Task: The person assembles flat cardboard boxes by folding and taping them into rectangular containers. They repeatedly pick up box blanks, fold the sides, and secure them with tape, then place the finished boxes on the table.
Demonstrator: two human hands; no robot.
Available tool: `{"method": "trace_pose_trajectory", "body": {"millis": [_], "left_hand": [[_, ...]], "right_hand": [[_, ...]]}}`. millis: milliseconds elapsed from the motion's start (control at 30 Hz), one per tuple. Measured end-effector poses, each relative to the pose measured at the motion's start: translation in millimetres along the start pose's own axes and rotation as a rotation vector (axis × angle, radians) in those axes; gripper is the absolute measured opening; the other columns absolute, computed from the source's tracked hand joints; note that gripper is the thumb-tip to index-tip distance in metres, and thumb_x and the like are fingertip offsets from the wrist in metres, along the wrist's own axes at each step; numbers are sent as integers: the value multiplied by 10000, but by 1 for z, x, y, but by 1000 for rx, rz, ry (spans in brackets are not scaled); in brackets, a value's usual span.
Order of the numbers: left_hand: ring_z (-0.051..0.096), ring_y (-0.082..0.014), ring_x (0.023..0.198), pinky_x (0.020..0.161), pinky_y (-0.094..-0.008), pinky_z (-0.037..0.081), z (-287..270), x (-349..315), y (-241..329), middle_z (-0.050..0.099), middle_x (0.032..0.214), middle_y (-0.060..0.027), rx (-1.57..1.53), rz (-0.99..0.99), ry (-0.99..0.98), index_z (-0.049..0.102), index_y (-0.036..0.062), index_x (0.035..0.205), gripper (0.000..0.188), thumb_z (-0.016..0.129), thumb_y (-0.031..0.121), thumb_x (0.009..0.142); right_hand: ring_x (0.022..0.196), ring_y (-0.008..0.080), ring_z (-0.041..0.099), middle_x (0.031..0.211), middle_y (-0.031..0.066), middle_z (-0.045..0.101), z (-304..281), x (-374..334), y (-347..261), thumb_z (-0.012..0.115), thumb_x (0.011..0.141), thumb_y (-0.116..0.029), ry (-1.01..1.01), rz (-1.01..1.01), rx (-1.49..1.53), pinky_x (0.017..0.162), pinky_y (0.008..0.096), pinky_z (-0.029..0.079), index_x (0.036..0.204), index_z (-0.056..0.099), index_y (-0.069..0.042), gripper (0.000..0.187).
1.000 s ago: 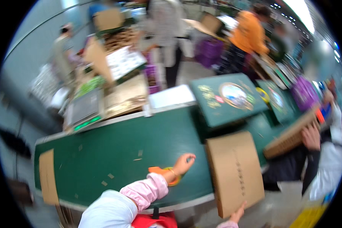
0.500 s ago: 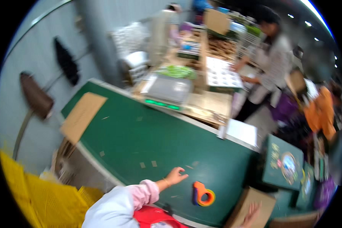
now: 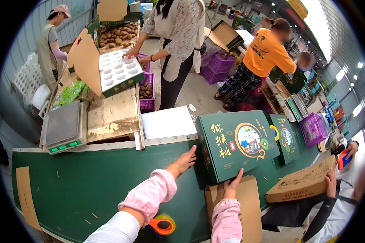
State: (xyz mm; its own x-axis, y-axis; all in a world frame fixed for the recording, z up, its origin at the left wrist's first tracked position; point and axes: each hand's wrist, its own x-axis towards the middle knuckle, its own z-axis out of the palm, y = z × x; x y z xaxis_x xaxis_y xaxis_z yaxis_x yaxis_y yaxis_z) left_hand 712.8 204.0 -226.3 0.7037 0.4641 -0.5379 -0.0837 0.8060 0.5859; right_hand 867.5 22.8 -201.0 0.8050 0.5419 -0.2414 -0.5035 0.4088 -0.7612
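Both hands laid flat on a large green gift box (image 3: 238,146) at the far edge of the green counter (image 3: 77,186).

Stiff printed carton, likely light yet bulky and smooth; best taken at opposite side edges. Left hand (image 3: 185,160) open against its left wall, right hand (image 3: 232,186) open at its near edge, above a flat brown carton (image 3: 235,212). Orange tape dispenser (image 3: 162,225) nearby.

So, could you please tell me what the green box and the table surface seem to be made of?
The green printed gift box looks like coated cardboard: crisp folded edges, slight sheen. The dark green table surface seems a matte felt-like or rubbery covering; which one is unclear.
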Motion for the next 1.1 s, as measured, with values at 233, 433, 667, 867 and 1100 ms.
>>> {"method": "trace_pose_trajectory", "body": {"millis": [233, 433, 667, 867, 1100], "left_hand": [[406, -212, 1184, 1012, -347, 343, 58, 24, -10, 402, 1297, -123, 13, 417, -198, 139, 28, 1402, 1000, 780, 362, 711], [414, -200, 1183, 1015, -345, 342, 69, 34, -13, 418, 1278, -119, -68, 510, -154, 112, 38, 1409, 1051, 812, 266, 658], [406, -229, 1211, 1036, -351, 322, 53, -82, -23, 410, 1314, -132, -158, 485, 10, 93, 34, 1432, 1074, 816, 248, 668], [532, -340, 1097, 959, -485, 394, -122, -209, -47, 530, 1231, -194, -860, 213, -628, 349, -19, 1354, 1020, 397, 795, 742], [567, -178, 1065, 924, -294, 456, -166, -203, -26, 558, 1240, -96, 170, 11, -379, 443, -4, 1313, 787, 437, 639, 860]], "right_hand": [[1183, 276, 439, 1321, 97, 446, 11, -11, 4, 449, 881, -493, 35, -112, 10, 1002, 411, 363, 1342, 368, -57, 640], [1187, 286, 428, 1322, 115, 440, -9, 4, 0, 438, 869, -512, 10, -80, 6, 1011, 425, 343, 1341, 373, -40, 671], [1173, 300, 447, 1314, 123, 458, 15, -83, -16, 491, 829, -489, -11, 65, -47, 998, 431, 364, 1344, 385, -53, 683], [1127, 304, 490, 1277, 132, 495, 3, -234, -22, 533, 797, -418, 31, 301, 91, 969, 457, 398, 1314, 411, -45, 648], [1106, 296, 501, 1270, 128, 496, -66, -275, -29, 517, 813, -435, 17, 414, -120, 960, 418, 405, 1289, 429, -40, 625]]}}
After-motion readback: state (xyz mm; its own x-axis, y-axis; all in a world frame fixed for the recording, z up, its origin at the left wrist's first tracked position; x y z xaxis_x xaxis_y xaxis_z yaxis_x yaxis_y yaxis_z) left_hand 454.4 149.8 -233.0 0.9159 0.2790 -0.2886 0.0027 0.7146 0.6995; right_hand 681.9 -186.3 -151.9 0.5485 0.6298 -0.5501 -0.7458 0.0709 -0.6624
